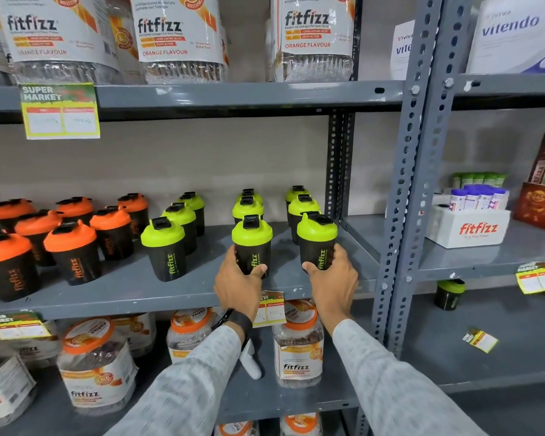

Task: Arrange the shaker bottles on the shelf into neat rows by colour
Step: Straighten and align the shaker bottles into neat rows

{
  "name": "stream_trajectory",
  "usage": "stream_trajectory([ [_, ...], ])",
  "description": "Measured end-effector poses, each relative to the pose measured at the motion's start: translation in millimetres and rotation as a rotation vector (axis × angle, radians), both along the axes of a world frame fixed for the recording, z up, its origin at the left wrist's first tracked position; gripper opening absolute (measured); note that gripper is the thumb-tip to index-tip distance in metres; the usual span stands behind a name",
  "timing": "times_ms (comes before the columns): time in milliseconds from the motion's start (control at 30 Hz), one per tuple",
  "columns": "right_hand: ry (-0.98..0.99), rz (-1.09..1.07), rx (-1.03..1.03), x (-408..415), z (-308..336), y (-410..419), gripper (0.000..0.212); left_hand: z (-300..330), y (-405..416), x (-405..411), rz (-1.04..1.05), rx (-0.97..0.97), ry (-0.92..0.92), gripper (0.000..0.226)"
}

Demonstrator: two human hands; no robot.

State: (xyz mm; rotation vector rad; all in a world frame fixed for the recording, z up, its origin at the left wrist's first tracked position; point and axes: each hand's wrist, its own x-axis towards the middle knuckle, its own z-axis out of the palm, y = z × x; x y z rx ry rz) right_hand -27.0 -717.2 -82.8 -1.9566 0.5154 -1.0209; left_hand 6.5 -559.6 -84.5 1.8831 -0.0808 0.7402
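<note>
Black shaker bottles stand on the grey middle shelf [132,287]. Several orange-lidded shakers [71,250] fill the left side. Green-lidded shakers form three lines running front to back on the right. My left hand [238,283] grips the base of the front green shaker of the middle line [253,243]. My right hand [331,278] grips the front green shaker of the right line [317,243]. Both bottles stand upright on the shelf near its front edge. Another green shaker [163,247] heads the left green line.
Large fitfizz jars [177,36] sit on the shelf above, smaller orange-lidded jars [298,344] below. A slotted steel upright [403,199] borders the shelf on the right. Beyond it are a white fitfizz box [472,228] and a lone green shaker [449,294].
</note>
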Motion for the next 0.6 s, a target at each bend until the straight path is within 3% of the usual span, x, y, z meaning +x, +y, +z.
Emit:
stream_trajectory([
  [167, -0.007, 0.026, -0.014, -3.7, -0.1, -1.2, 0.082, -2.8, 4.2, 1.3, -0.038, 0.023, -0.002, 0.065],
  [300, -0.093, 0.035, -0.001, -15.1, 4.5, 0.5, 0.085, -7.1, 21.7, -2.7, -0.048, 0.000, 0.005, 0.087],
  [467, -0.226, 0.015, -0.101, -23.3, 7.6, 25.0, 0.057, -5.4, 85.3, -10.8, 0.007, -0.048, -0.153, 0.060],
  [600, -0.346, 0.045, -0.151, -24.4, 7.5, 69.4, 0.040, -4.9, 151.5, -1.7, 0.083, -0.047, -0.144, 0.050],
])
